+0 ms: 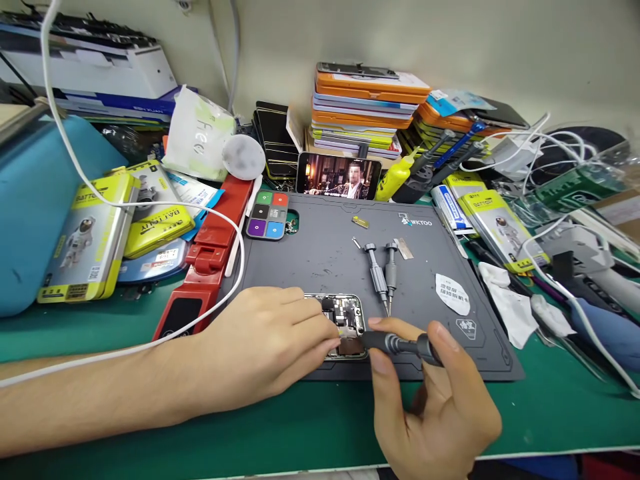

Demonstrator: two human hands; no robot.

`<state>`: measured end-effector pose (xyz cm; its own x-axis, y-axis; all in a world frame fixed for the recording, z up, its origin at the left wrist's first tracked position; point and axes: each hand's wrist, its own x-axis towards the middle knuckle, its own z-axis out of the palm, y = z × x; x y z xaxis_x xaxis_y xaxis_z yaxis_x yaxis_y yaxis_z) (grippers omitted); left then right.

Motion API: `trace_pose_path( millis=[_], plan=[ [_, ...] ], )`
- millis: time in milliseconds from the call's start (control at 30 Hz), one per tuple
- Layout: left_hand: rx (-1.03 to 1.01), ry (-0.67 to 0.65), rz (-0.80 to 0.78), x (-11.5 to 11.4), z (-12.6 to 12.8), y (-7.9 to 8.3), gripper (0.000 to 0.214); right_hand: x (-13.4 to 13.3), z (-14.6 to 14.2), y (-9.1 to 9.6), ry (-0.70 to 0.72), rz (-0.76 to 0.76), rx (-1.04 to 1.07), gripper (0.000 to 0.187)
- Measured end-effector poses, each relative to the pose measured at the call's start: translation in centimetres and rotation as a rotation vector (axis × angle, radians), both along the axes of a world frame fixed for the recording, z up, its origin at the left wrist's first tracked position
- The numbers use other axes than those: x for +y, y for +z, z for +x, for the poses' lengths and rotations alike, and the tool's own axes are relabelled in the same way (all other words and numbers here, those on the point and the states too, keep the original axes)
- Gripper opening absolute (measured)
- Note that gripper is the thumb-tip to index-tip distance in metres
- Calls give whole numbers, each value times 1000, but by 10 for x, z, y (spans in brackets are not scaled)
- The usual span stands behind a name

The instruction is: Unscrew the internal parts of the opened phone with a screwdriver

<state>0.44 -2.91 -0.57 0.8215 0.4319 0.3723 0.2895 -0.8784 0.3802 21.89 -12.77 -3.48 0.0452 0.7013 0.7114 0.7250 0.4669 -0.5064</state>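
An opened phone (pixel 345 317) with its circuit board showing lies at the front of a dark grey work mat (pixel 320 253). My left hand (pixel 270 343) rests over the phone's left part, fingers curled down and pressing on it. My right hand (pixel 435 407) is closed around a grey screwdriver (pixel 395 344), held nearly level. Its tip points left onto the phone's lower right corner. Two more grey screwdrivers (pixel 381 275) lie side by side on the mat just behind.
A screw tray of coloured squares (pixel 268 215) sits at the mat's back left and a white pick (pixel 453 293) at its right. A propped phone (pixel 339 176) plays video behind. Stacked boxes (pixel 365 107), yellow battery packs (pixel 90 233), a red tool (pixel 210 260) and white cables (pixel 565 280) crowd round.
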Motion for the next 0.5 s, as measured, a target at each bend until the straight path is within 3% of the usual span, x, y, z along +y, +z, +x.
trace_pose_path(
  millis=[167,333,500],
  plan=[
    [11,-28,31,0,-2,-3,29,1,-1,8,-49,59,141,75],
    [-4,-42,2,1,-2,-2,26,-5,0,6,-16,-22,190,75],
    [-31,-57,-35,1,-2,-2,28,-9,-2,6,68,39,182,82]
  ],
)
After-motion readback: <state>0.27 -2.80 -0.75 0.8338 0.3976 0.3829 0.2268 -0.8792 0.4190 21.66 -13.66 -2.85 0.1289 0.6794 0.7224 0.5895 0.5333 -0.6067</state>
